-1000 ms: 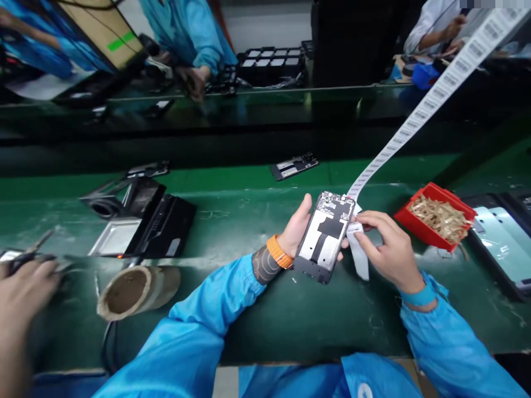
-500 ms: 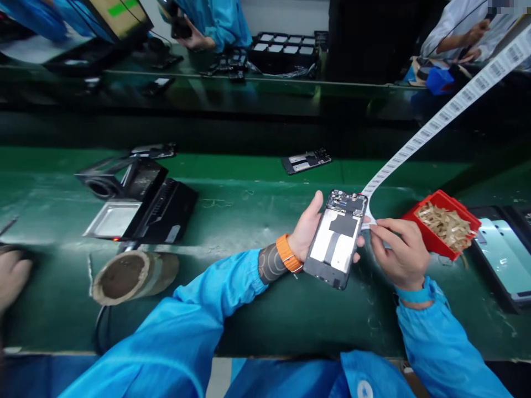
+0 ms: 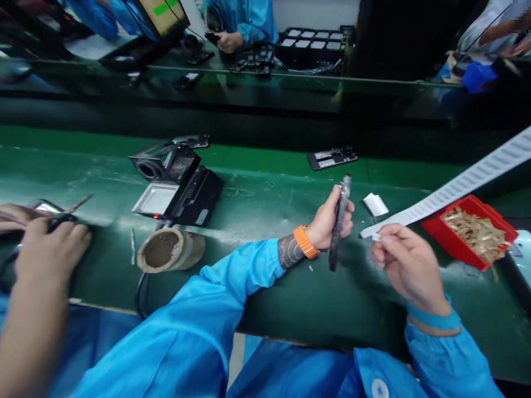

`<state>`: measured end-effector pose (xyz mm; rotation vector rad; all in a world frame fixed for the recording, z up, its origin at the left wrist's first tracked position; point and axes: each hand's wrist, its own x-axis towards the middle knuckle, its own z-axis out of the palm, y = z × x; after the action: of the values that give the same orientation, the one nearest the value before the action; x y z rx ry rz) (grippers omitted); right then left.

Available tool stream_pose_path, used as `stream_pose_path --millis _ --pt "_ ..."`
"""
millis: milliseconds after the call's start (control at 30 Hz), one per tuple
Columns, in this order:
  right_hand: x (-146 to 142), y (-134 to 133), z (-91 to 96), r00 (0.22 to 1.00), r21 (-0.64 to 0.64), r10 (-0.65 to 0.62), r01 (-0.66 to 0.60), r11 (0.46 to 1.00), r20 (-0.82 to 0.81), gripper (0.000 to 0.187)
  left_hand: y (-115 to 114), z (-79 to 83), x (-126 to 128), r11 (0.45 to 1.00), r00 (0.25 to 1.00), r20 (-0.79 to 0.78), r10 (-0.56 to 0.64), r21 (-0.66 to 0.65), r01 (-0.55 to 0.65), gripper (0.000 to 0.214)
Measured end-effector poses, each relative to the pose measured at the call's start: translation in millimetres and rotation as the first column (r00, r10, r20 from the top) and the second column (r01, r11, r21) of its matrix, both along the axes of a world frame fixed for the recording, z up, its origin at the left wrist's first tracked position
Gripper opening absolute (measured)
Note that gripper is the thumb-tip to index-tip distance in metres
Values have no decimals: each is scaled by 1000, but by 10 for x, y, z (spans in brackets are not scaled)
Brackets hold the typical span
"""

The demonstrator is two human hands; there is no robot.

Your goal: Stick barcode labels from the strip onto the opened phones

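My left hand (image 3: 327, 224) grips an open phone chassis (image 3: 339, 221) turned edge-on, so only its thin dark side shows. An orange band sits on that wrist. My right hand (image 3: 404, 262) is to the right of it, fingers pinched on a small white label at the end of a long barcode label strip (image 3: 460, 185) that runs up to the right. A loose white backing piece (image 3: 375, 204) lies on the green belt (image 3: 269, 210) between the phone and the strip.
A red bin of tan strips (image 3: 473, 232) stands at right. A black fixture with a metal tray (image 3: 176, 185) and a brown tape roll (image 3: 170, 250) lie at left. Another phone frame (image 3: 332, 157) rests further back. A co-worker's hands (image 3: 45, 249) work at far left.
My left hand has rotated the phone chassis from face-up to edge-on. My right hand has come away from the phone to the right, pinching a label. A white backing piece now lies on the belt.
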<state>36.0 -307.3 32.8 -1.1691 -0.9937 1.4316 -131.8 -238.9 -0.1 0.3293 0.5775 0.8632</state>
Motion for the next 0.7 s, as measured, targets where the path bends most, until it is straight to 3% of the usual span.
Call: stream_pose_path --millis 67,167,433,567,700 --pt "-228 -83 -28 993 -31 112 -111 993 25 14 -13 23 29 1000 989 148 15 16 -18 58" --pt "-488 -161 -53 983 2 140 -141 990 116 16 11 75 56 1000 974 226 -4 5 3 66" --pt "-660 -218 -16 944 42 130 -149 988 304 20 119 43 44 997 983 175 -58 -35 65 59" --pt "-704 -254 -33 931 70 114 -147 987 348 22 146 -30 58 998 990 134 -39 -47 45 51" --pt "-720 -267 -67 867 174 56 -162 971 496 22 87 -20 60 1000 993 121 -11 -13 13 45"
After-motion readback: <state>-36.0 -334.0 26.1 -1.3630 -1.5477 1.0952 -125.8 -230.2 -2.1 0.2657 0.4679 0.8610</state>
